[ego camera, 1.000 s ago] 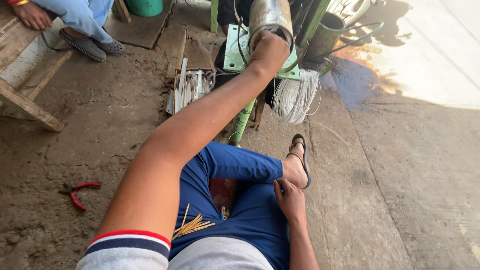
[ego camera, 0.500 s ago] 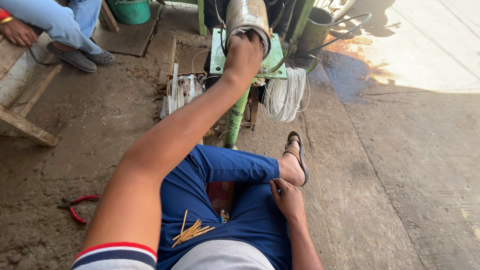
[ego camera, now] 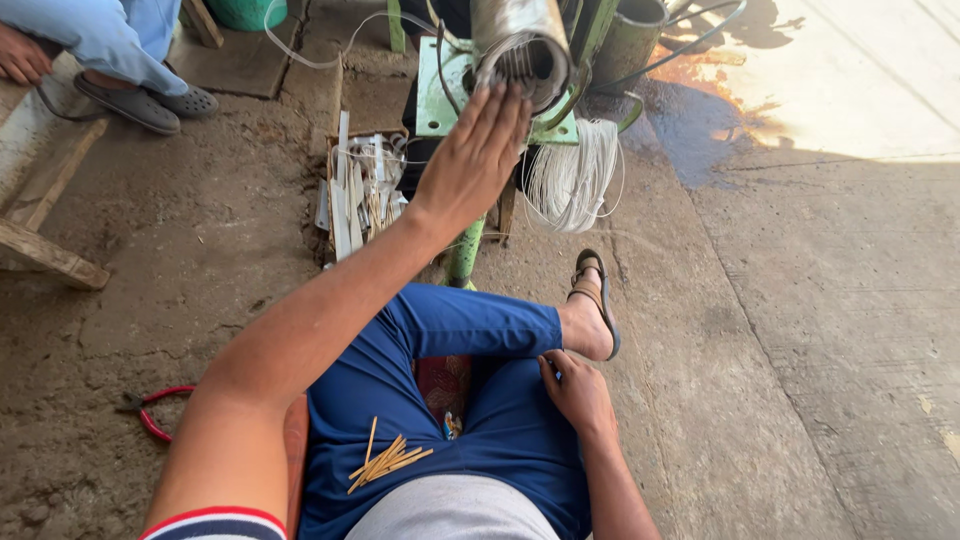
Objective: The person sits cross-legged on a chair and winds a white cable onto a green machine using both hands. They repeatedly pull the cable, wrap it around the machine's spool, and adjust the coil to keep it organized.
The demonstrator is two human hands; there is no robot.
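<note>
Left hand (ego camera: 478,158) is spreading flat against the heavy, rigid metal cylinder (ego camera: 520,45), best held by its rim; right hand (ego camera: 577,392) is resting loosely curled on the thigh, holding nothing.

I counted two hands of my own, the left hand (ego camera: 475,160) and the right hand (ego camera: 578,392). There was one metal cylinder (ego camera: 520,45), one coil of white wire (ego camera: 575,178), one pair of red-handled pliers (ego camera: 155,410) and one small bundle of thin sticks (ego camera: 385,462), too many to count singly. I saw one sandal (ego camera: 598,300) and two grey shoes (ego camera: 150,102).
</note>
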